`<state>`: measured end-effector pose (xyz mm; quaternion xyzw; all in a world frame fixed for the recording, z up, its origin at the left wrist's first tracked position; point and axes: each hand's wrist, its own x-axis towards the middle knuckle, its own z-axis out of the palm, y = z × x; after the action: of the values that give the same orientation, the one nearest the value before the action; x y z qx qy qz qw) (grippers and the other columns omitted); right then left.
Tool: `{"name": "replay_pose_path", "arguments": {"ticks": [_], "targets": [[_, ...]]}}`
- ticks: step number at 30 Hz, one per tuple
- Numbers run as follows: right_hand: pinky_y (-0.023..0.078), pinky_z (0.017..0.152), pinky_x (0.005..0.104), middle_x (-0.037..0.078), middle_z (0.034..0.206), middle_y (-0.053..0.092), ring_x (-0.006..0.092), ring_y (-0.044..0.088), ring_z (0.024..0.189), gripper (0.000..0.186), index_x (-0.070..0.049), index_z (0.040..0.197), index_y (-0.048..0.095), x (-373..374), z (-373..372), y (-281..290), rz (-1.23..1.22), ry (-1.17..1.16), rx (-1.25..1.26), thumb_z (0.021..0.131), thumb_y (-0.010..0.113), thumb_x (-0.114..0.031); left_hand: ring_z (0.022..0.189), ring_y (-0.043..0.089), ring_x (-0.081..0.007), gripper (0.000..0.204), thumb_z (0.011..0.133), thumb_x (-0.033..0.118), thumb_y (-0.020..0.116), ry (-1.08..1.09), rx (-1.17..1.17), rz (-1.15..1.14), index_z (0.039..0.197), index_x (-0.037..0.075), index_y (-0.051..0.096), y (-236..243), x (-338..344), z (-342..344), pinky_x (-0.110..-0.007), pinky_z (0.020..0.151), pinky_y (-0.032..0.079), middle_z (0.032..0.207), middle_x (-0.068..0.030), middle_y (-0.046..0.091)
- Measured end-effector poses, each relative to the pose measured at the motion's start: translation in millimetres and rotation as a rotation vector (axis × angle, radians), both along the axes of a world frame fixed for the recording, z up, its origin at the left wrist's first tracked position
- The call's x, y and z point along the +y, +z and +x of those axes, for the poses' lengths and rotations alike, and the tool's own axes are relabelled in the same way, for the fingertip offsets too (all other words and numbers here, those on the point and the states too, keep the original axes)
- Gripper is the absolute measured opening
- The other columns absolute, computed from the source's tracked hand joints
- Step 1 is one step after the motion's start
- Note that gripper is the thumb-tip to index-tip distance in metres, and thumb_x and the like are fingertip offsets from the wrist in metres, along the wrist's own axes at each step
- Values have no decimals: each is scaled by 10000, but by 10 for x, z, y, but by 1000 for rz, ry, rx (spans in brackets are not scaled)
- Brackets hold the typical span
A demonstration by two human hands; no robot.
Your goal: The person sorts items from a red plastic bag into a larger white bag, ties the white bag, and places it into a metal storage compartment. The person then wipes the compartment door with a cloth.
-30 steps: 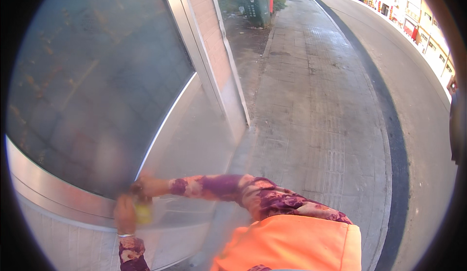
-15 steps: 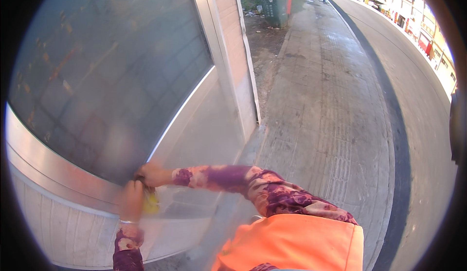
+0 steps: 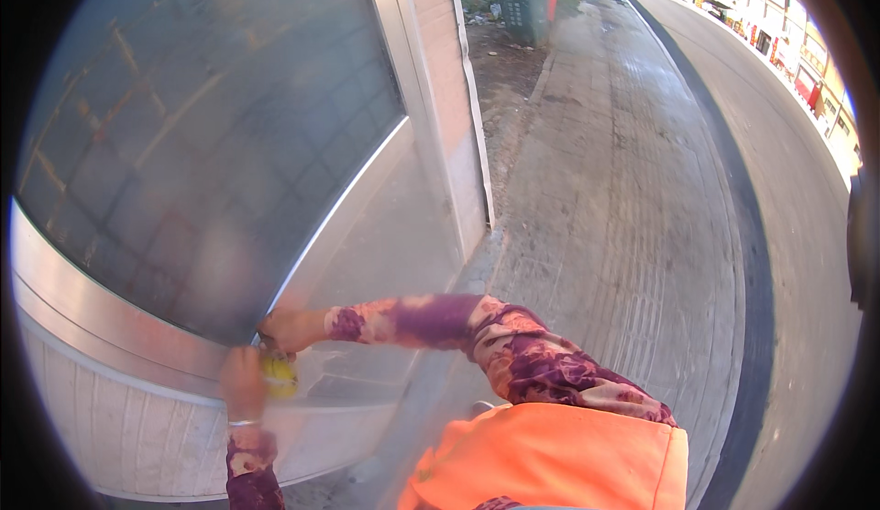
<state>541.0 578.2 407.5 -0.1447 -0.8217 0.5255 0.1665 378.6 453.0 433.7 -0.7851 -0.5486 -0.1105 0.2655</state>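
My left hand [image 3: 243,383], with a pale band at the wrist, is raised close to the lower metal frame [image 3: 156,338] of a large dark glass pane [image 3: 229,143]. Just above and to its right, my right hand [image 3: 293,329] is closed near the pane's bottom corner. Between and below the hands shows a small yellow roundish thing [image 3: 280,376]; its kind and what carries it cannot be made out. Fingers of both hands are curled in, and whatever lies in them is hidden.
A white ribbed panel [image 3: 137,427] runs under the frame. To the right lie a paved walkway [image 3: 605,198] and a road [image 3: 779,189]. A dark green bin [image 3: 525,13] stands ahead beside bare soil and bushes. My orange vest [image 3: 559,455] fills the bottom.
My left hand has lowered slightly and drawn a little away from the right one. More of the yellow thing shows between them. The right hand stays at the pane's corner.
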Motion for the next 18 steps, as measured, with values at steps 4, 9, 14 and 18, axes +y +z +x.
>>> {"name": "replay_pose_path", "arguments": {"ticks": [4,9,14,18], "targets": [[532,677,431,209,873,655,354,676,809,181,55,979,564,49,-72,-158,506,-73,98,894,549,-105,821,588,-357,385,587,15,719,117,32,-137,919,79,534,57,-36,29,-454,672,484,874,-107,530],[505,754,461,227,925,618,416,619,904,197,42,1005,537,-7,38,-105,610,-143,199,868,586,-92,772,574,-373,228,675,45,696,146,-126,-167,843,63,542,116,-28,47,-459,645,459,811,-128,550],[491,785,463,236,972,604,426,608,913,187,39,1035,512,-199,56,-667,490,-255,216,877,555,-50,718,559,-390,109,821,56,616,125,-340,-54,744,25,544,-291,-279,-264,-468,646,443,769,-163,568],[480,792,465,242,993,602,444,596,924,155,28,1028,514,-135,-56,-893,330,-241,285,885,539,-28,783,603,-375,61,818,74,633,22,-410,-65,828,21,606,-95,-147,-21,-438,686,473,827,-155,615]]}}
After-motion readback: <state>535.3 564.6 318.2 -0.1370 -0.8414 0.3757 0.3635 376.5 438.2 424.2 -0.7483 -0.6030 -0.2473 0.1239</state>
